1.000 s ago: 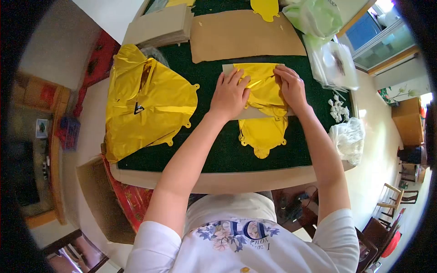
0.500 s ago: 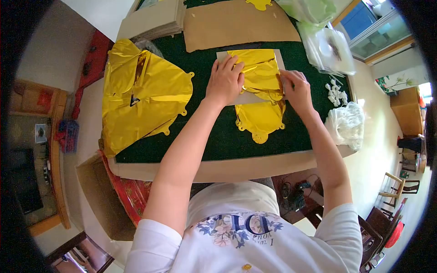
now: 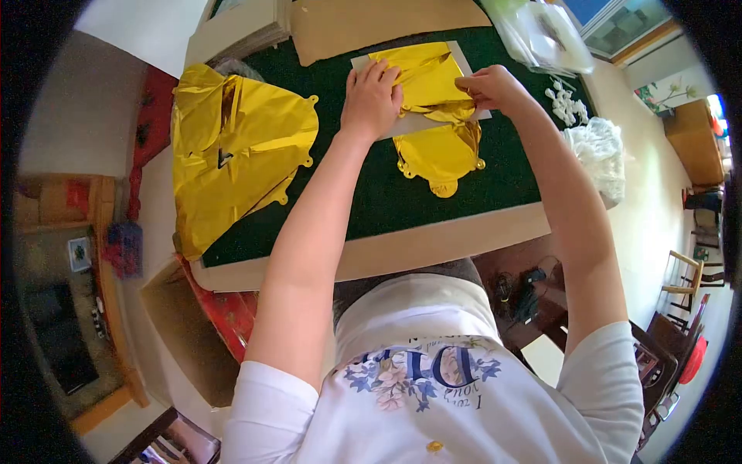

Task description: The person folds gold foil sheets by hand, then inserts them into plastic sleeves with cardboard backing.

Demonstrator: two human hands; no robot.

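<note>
A gold foil balloon (image 3: pixel 429 73) lies flat and partly folded over a grey cardboard sheet (image 3: pixel 421 124). Its lower end, with small holed tabs, hangs past the sheet onto the dark green table top. My left hand (image 3: pixel 371 100) rests on the left side of the foil and the cardboard, fingers stretched out. At the right edge, my right hand (image 3: pixel 493 89) pinches the foil between thumb and fingers. Further left a larger piece of gold foil (image 3: pixel 247 147) is spread out, creased, with similar tabs along its right side.
Behind the work sit a stack of cardboard sheets (image 3: pixel 239 35) and a brown cardboard piece (image 3: pixel 371 27). Clear plastic bags (image 3: pixel 541 35), small white pieces (image 3: pixel 566 102) and a white plastic bundle (image 3: pixel 597 155) lie along the right edge. An open cardboard box (image 3: pixel 185 332) stands below left.
My right hand has moved up along the foil's right edge, and the foil there is more bunched. My view has shifted, so the table appears higher. The left hand stays on the foil.
</note>
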